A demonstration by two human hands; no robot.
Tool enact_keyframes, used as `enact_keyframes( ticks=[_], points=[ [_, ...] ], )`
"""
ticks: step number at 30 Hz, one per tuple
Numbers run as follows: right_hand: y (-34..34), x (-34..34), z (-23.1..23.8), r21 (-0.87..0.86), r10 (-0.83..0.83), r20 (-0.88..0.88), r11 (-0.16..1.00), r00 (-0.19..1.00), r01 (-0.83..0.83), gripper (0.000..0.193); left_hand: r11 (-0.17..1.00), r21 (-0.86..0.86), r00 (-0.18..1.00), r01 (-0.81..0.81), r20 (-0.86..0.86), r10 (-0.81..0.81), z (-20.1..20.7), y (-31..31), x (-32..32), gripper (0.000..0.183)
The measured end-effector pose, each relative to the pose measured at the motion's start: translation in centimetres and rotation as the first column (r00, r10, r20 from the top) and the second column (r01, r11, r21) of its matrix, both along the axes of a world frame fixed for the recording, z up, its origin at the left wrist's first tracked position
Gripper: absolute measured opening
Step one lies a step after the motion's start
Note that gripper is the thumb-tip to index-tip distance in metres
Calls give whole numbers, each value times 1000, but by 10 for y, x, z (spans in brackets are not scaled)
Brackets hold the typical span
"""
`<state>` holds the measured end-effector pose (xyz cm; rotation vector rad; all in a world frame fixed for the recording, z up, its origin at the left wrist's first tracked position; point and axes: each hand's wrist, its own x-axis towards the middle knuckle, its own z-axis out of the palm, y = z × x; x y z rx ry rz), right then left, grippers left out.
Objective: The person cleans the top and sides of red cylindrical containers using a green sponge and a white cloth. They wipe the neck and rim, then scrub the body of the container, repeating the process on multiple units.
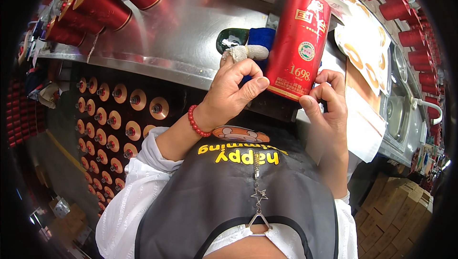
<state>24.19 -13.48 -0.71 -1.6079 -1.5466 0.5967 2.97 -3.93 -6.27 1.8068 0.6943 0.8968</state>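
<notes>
A red bottle (301,44) with gold and white print lies with its base toward me and its neck pointing away. My left hand (236,85) is at the bottle's lower left edge, its thumb against the side. White cloth covers one or more of its fingers, and a red bead bracelet circles the wrist. At the lower right corner, my right hand (330,99) has its thumb and bent fingers on the bottle. A dark blue cloth (260,38) lies left of the bottle, partly behind the left fingers. Beside it sits a dark green dish (231,38).
Several red bottles (102,6) stand on the metal counter (191,25) at the far left. Rows of bottles with gold shoulders (135,99) sit below it. White label sheets (365,51) lie at right, beside a sink (396,116). Cardboard boxes (393,211) are stacked at lower right.
</notes>
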Motion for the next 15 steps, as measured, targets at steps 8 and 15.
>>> enact_keyframes(
  ticks=[8, 15],
  points=[
    [0, 0, 1, 13, 6, 15, 1000, 1000, -6, 29, 1000, 15, 1000, 13, -13, -13, -1, 0, -1, 23],
    [-1, 2, -1, 30, 12, 34, 999, 999, -13, 29, 1000, 15, 1000, 5, -15, -4, 1, 0, 0, 23]
  ],
)
